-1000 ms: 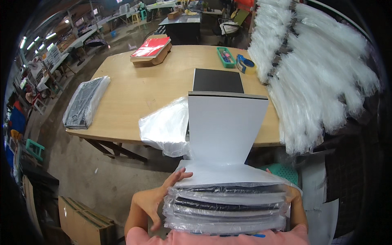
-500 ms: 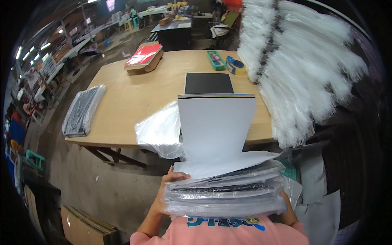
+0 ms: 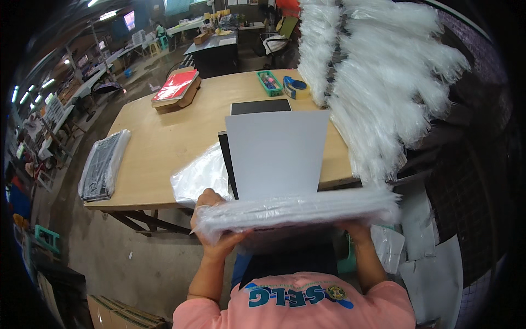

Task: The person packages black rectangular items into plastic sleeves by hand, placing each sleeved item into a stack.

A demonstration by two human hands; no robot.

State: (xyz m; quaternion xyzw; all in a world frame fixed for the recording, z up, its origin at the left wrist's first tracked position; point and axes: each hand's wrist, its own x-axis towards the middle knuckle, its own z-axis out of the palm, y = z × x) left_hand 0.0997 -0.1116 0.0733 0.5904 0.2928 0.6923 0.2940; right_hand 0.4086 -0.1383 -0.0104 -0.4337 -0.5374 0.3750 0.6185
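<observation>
Above the lap, in front of the chest, the plastic-wrapped stack lies crosswise, its long near side facing the body. The left hand clasps its left end, fingers bent over the top and thumb below. The right hand supports the underside toward the right end; its fingers are hidden, so whether they spread or pinch I cannot tell. Both forearms rise from the pink shirt, elbows out, the left wrist bent inward. Just beyond, a white sheet stands upright, its lower edge hidden by the stack, with a dark board behind it. A clear sleeve overhangs the table by its near edge, close to the left knuckles. Room is widest leftward: tabletop stretches from the sleeve to a wrapped bundle at the left edge, and floor opens beside the left forearm. Rightward is tighter, a plastic heap crowding the table's right edge.
</observation>
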